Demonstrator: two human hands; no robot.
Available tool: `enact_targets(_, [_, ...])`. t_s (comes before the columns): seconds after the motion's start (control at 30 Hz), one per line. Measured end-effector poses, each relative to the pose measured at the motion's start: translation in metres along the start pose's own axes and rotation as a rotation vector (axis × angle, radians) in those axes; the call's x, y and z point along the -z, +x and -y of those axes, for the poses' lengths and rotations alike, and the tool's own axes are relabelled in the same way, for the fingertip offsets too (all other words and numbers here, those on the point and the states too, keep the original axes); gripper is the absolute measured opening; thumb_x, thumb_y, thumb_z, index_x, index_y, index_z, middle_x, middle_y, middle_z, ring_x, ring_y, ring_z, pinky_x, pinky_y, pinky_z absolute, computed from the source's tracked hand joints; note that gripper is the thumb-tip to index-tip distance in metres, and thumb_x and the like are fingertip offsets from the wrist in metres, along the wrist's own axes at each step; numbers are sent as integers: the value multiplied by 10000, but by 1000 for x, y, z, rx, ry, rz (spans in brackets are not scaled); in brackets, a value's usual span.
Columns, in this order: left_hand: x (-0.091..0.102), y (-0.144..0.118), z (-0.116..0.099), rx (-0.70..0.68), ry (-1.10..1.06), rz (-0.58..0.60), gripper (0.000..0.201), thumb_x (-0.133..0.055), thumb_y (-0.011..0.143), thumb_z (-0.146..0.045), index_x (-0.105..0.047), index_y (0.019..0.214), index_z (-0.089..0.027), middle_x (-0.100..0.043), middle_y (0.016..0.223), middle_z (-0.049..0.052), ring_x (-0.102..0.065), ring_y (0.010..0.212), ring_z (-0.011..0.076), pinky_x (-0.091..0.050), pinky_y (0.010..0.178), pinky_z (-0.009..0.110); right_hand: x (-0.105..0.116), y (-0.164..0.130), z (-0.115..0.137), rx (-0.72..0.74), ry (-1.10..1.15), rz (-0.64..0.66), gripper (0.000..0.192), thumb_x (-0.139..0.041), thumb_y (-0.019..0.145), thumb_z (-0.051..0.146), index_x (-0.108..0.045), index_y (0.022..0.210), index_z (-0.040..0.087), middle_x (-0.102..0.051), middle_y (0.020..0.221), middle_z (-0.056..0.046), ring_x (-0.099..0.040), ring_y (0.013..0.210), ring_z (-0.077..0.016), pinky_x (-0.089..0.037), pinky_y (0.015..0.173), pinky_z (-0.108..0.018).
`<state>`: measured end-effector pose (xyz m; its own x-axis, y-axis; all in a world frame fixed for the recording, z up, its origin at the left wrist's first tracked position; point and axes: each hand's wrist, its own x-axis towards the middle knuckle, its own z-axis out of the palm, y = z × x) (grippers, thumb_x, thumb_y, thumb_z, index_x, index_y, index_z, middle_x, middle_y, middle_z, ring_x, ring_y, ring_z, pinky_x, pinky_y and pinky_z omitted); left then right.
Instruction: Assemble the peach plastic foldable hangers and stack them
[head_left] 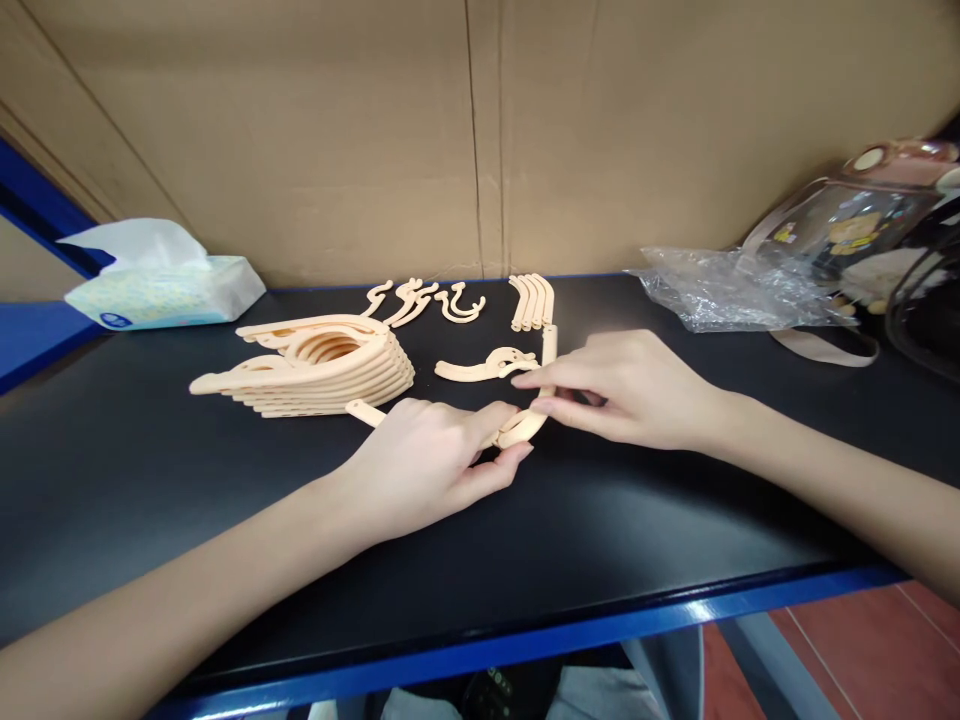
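Between my two hands is a beige folding clothes hanger (523, 430), held just above the black table. My left hand (431, 455) is closed on its left arm, whose tip sticks out past the knuckles. With thumb and fingers, my right hand (630, 390) pinches the other arm, which points up and away from me. My fingers hide part of the joint between the arms. Just behind lie a loose curved arm and a hook piece (480, 368). Left of them is a neat stack of beige hangers (322, 365).
Several loose hooks (420, 300) and a row of curved arms (532, 300) lie at the back of the table (600, 540). A tissue pack (165, 285) stands back left. Clear plastic wrapping (727, 290) and a transparent bag (855, 230) are back right, before a cardboard wall.
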<state>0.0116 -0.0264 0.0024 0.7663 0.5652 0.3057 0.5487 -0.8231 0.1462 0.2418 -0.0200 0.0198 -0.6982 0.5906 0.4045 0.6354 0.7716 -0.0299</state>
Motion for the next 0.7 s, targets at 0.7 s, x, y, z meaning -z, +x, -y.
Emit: enact_targets(0.7, [-1,7,11,-68,248,-64,238,-438,972,-275,-652,1004,-175,-644,972,43,-560,937,207,-480,729,312,-4,3,-25,-421,-273,154,290,-446,899,261,-433,1163,139,-654,889,-64,-595,656,-195,-325,512,-274])
